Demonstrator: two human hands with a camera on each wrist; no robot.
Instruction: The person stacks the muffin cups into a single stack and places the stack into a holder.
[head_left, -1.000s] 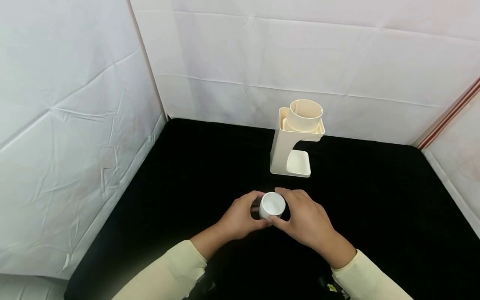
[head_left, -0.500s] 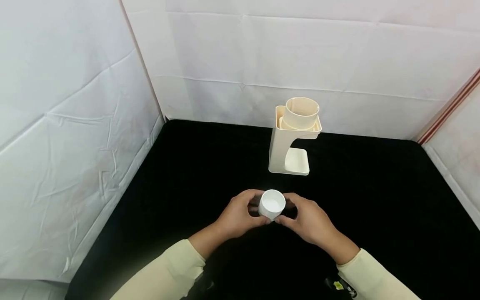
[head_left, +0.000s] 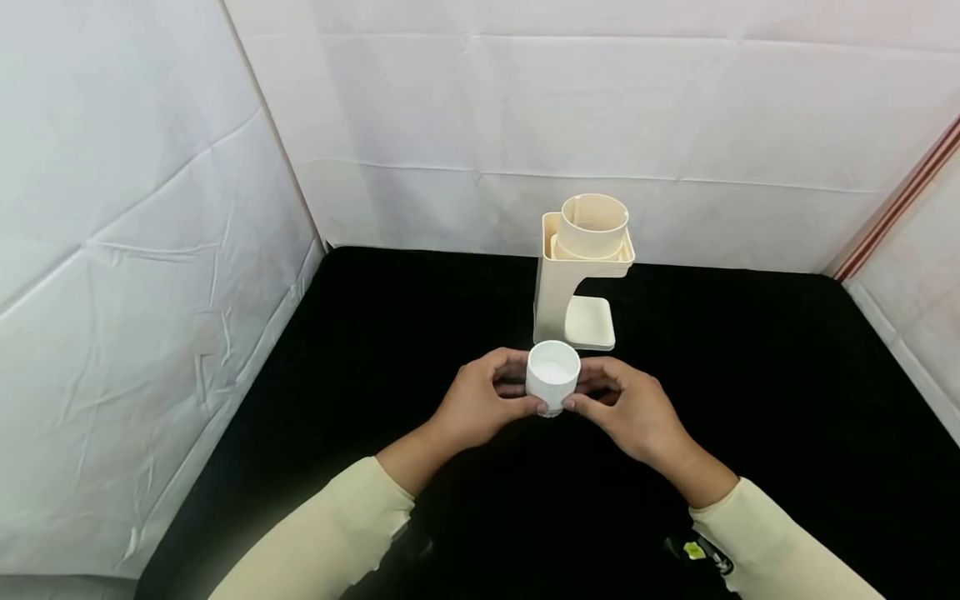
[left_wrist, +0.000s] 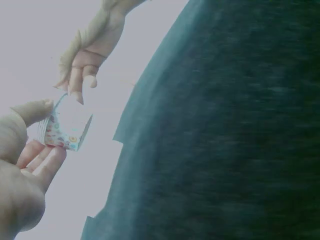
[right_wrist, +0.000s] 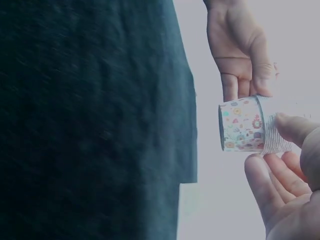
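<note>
A short stack of small paper cups (head_left: 553, 367) is held upright between both hands in the head view, white inside. Several rims lie close together on the stack (right_wrist: 275, 125) in the right wrist view, and its side bears a colourful flower print. My left hand (head_left: 480, 396) grips it from the left, thumb at the near side and fingers behind. From the right, my right hand (head_left: 633, 404) pinches it in the same way. Just beyond stands a cream cup dispenser (head_left: 553, 292) with a round tube (head_left: 594, 227) on top and a flat foot (head_left: 589, 323).
A black cloth (head_left: 420, 308) covers the table. White sheeting hangs as a back wall (head_left: 450, 108) and a left wall (head_left: 127, 275). On the right a red-striped edge (head_left: 900, 200) runs down to the table's corner.
Both hands have lifted the paper cups and carried them forward, nearer the dispenser. The right thumb has slid right, off the left thumb. The head view has shifted slightly.
</note>
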